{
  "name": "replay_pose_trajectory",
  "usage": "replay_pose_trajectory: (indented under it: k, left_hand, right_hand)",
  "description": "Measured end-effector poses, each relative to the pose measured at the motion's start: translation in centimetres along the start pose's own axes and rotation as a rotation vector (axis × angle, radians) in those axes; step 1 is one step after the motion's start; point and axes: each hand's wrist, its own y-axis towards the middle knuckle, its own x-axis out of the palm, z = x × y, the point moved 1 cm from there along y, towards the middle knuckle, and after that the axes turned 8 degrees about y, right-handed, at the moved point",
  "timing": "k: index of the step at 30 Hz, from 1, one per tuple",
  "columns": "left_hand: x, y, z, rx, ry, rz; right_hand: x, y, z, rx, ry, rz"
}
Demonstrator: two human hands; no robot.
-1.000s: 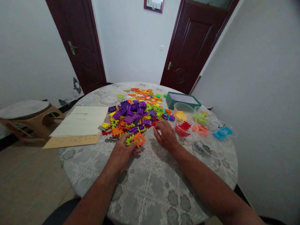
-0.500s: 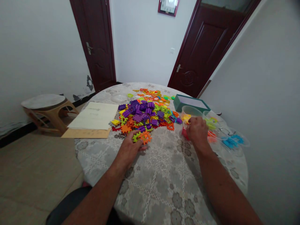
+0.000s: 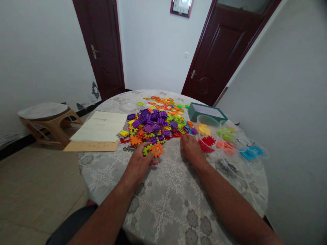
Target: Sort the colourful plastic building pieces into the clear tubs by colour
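A heap of purple, orange, green and red interlocking plastic tiles point(image 3: 158, 124) covers the middle of a round table point(image 3: 173, 200) with a lace cloth. My left hand point(image 3: 139, 162) grips a joined green and orange tile piece point(image 3: 153, 149) at the heap's near edge. My right hand point(image 3: 190, 148) rests knuckles up on the cloth just right of the heap, fingers curled; whether it holds anything is hidden. Clear bowls sit to its right, with red tiles point(image 3: 208, 143), yellow tiles point(image 3: 204, 128) and blue tiles point(image 3: 251, 153).
A teal box point(image 3: 204, 112) stands behind the bowls. White papers on a brown envelope point(image 3: 98, 131) lie at the table's left. A wooden stool point(image 3: 47, 119) stands on the floor left of the table. Two dark doors are in the far walls.
My right hand went from the heap's edge out to the bowl of red tiles, then drew back left to the cloth beside the heap. My left hand kept its hold on the tile piece.
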Motion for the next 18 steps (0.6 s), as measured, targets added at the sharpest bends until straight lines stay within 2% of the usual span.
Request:
replay_pose_trajectory:
  k: [7,14,18]
  left_hand:
    - [0.0,0.1,-0.2,0.018,0.017,-0.008]
    - [0.0,0.1,-0.3,0.008,-0.003,-0.017]
    - [-0.1,0.2,-0.4,0.013,0.016,-0.023]
  right_hand:
    - [0.9,0.8,0.4,0.133,-0.039,-0.016]
    - [0.2,-0.6,-0.5,0.087,0.001,-0.106]
    - [-1.3,-1.5,-2.4,0.031,0.069,-0.244]
